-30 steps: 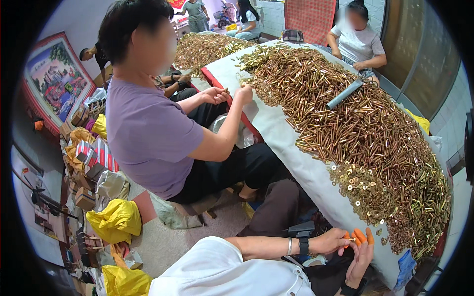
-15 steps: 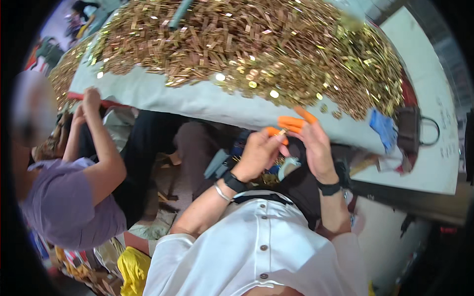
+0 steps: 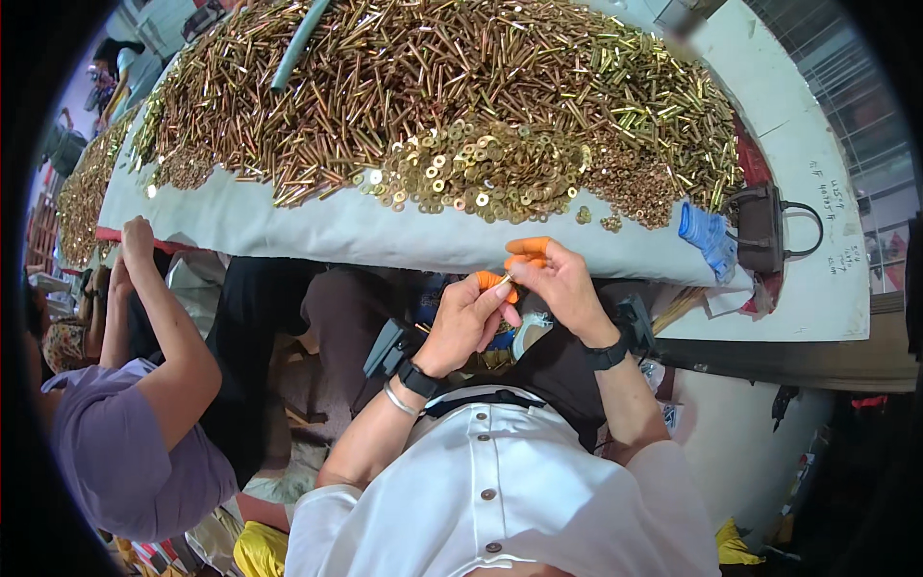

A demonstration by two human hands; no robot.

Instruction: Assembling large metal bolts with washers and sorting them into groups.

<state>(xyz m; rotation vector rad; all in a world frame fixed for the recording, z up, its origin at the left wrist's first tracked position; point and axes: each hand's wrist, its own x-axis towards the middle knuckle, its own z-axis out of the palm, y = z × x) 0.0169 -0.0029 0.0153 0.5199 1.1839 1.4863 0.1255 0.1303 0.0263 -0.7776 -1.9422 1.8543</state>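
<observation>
My left hand (image 3: 460, 325) is closed in a pinch just off the table's near edge, gripping a small gold-coloured metal rod (image 3: 505, 280). Thumb and fingers of my right hand (image 3: 565, 291) close on the rod's other end, so the two hands meet on it. Orange covers (image 3: 527, 248) sheathe some fingertips of both hands. Beyond them on the cloth lies a heap of flat gold-coloured washers (image 3: 481, 168). A small pile of nuts (image 3: 635, 183) sits to its right, and a broad mound of gold-coloured rods (image 3: 385, 87) rises behind.
A pale cloth (image 3: 317, 226) covers the table. To the right are a blue crumpled glove (image 3: 707, 240) and a dark handbag (image 3: 761, 229). A grey-green tube (image 3: 298, 48) rests on the mound. At left sits a person in a purple top (image 3: 135, 442).
My view has shifted, so the tabletop sits farther left and my hands appear nearer the middle. My right hand has come in from raised, spread fingers to pinch the rod with my left.
</observation>
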